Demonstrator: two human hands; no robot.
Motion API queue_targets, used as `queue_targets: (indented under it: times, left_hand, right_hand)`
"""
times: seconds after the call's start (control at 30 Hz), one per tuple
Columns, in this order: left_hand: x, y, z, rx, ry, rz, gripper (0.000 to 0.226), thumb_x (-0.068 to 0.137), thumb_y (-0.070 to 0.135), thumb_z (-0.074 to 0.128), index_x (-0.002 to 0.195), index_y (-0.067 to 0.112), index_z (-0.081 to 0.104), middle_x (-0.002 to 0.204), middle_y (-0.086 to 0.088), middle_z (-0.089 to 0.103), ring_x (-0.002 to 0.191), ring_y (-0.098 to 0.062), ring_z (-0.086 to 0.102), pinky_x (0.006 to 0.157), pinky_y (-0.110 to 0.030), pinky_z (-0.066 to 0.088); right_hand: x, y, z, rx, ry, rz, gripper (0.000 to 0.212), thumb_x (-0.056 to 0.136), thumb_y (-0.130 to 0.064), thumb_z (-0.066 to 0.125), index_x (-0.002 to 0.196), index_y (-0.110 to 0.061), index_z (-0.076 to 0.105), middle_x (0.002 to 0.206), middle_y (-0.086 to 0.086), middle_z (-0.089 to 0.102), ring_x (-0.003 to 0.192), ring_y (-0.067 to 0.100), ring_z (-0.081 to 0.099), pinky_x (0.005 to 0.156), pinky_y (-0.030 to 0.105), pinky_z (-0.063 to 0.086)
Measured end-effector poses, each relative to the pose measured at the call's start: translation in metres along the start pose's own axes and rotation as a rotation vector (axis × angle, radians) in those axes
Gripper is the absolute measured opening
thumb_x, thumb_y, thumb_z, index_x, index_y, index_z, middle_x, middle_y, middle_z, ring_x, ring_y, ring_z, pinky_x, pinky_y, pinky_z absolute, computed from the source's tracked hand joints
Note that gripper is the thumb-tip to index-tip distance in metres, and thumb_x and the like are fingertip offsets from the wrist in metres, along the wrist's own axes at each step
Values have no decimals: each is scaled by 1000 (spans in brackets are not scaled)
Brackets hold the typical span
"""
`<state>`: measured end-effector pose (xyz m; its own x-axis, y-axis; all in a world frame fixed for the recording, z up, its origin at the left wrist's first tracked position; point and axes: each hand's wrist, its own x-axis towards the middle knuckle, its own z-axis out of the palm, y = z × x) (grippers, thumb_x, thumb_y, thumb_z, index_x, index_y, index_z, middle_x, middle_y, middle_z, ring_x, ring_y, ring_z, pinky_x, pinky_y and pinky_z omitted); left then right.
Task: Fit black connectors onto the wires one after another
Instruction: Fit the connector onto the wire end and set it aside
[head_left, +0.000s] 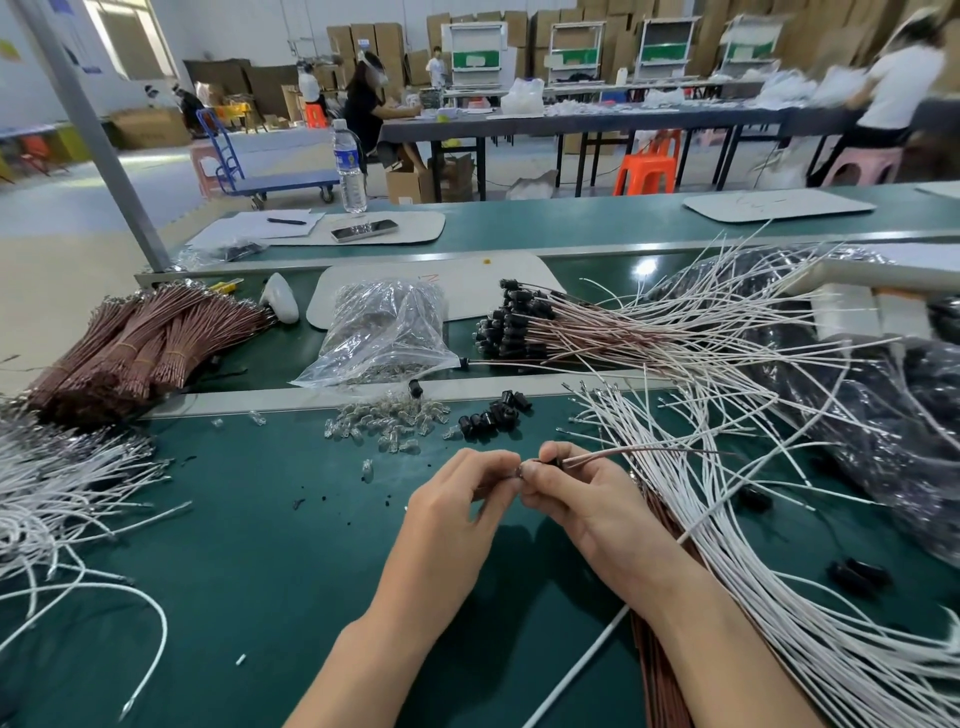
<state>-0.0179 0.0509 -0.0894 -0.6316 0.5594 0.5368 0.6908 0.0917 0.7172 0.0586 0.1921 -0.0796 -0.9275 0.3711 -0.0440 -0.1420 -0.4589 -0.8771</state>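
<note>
My two hands meet over the green mat. My right hand (582, 499) pinches a black connector (551, 462) with a brown and a white wire (623, 455) trailing off to the right. My left hand (462, 499) has its fingers curled at the connector's left end, pinching a small part that its fingertips mostly hide. Loose black connectors (493, 415) lie in a small heap just beyond my hands, beside a scatter of small clear bulbs (389, 421). Finished wires with black connectors fitted (514, 322) are piled further back.
White wires (753, 519) fan across the right side, with more at the left (62, 493). Bundled brown wires (135, 348) lie far left, and a clear bag of bulbs (384, 332) sits in the middle. Black plastic bags (857, 415) sit at right. People work at tables behind.
</note>
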Motion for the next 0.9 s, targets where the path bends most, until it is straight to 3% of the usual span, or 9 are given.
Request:
queue_targets:
  times: [0.17, 0.33, 0.43, 0.57, 0.73, 0.9]
  left_hand:
    - [-1, -2, -1, 107, 5, 51, 15, 95, 20, 69, 107, 29, 67, 99, 20, 65, 94, -2, 66, 79, -20, 51]
    - [1, -5, -1, 83, 19, 55, 15, 91, 17, 72, 101, 29, 69, 97, 21, 66, 91, -1, 66, 78, -14, 49]
    - [1, -7, 0, 64, 15, 51, 15, 89, 16, 74, 99, 26, 71, 95, 22, 67, 89, 1, 66, 78, -9, 46]
    - [1, -8, 1, 52, 4, 23, 16, 89, 14, 75, 99, 26, 71, 96, 21, 67, 90, 0, 67, 78, -13, 49]
    - [0, -5, 1, 67, -9, 1, 14, 94, 19, 70, 105, 27, 69, 97, 19, 66, 93, -4, 66, 80, -19, 51]
    - [3, -2, -2, 57, 74, 26, 12, 94, 20, 69, 106, 24, 68, 96, 17, 66, 92, -2, 66, 81, -18, 52]
  right_hand:
    - [-2, 0, -2, 3, 5, 28, 14, 72, -14, 80, 81, -23, 74, 82, 11, 72, 72, 16, 69, 71, 25, 58]
    - [-2, -1, -4, -18, 12, 63, 35, 68, -14, 79, 99, -11, 63, 79, 11, 72, 68, 15, 68, 67, 24, 58]
    - [-3, -1, -4, -15, 24, 72, 36, 67, -13, 79, 99, -9, 63, 77, 9, 72, 65, 14, 68, 65, 23, 57]
    - [-2, -1, -4, 0, 27, 88, 34, 67, -13, 80, 97, -10, 65, 77, 9, 72, 65, 13, 67, 65, 23, 57]
    - [-1, -1, -2, 11, 15, 67, 31, 71, -18, 81, 99, -11, 69, 84, 10, 74, 74, 15, 71, 70, 23, 58]
    - [-2, -7, 3, 88, 73, 68, 44, 69, -36, 82, 104, -12, 75, 95, 16, 76, 86, 22, 74, 73, 26, 59]
